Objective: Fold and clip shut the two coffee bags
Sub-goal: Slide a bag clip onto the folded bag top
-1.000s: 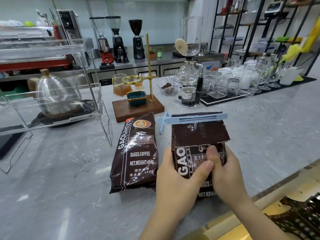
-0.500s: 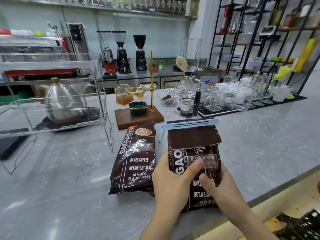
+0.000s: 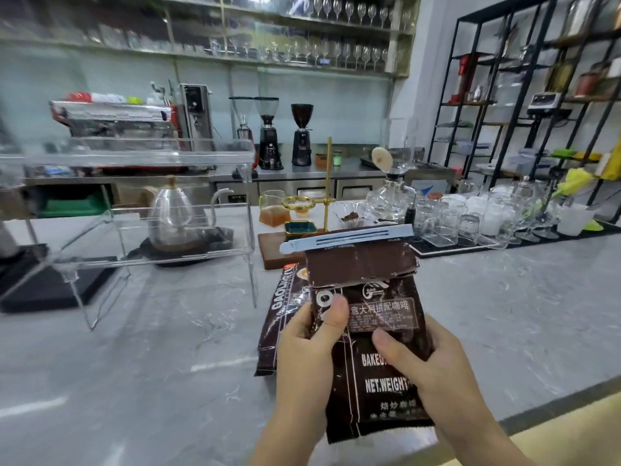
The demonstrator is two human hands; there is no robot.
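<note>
- The left hand (image 3: 307,358) and right hand (image 3: 433,368) each gripped a side of the upright coffee bag (image 3: 379,358).
- A blue clip (image 3: 346,237) pinched its folded top, above both hands.
- The second coffee bag (image 3: 279,317) lay flat just behind the left hand.

Ahead of you the grey marbled table (image 3: 134,381) carries a clear acrylic rack (image 3: 134,203) on its left side, with a steel gooseneck kettle (image 3: 173,213) seen through it on a dark base. Near the middle you have a wooden stand (image 3: 268,247) with a brass pole (image 3: 328,183), a small teal dish (image 3: 300,228) and a glass of amber liquid (image 3: 274,210). To your right, upturned glasses (image 3: 470,220) crowd a black mat. Against the back wall stand three grinders (image 3: 268,132) and an espresso machine (image 3: 114,119), under shelves of hanging wine glasses (image 3: 336,31).
</note>
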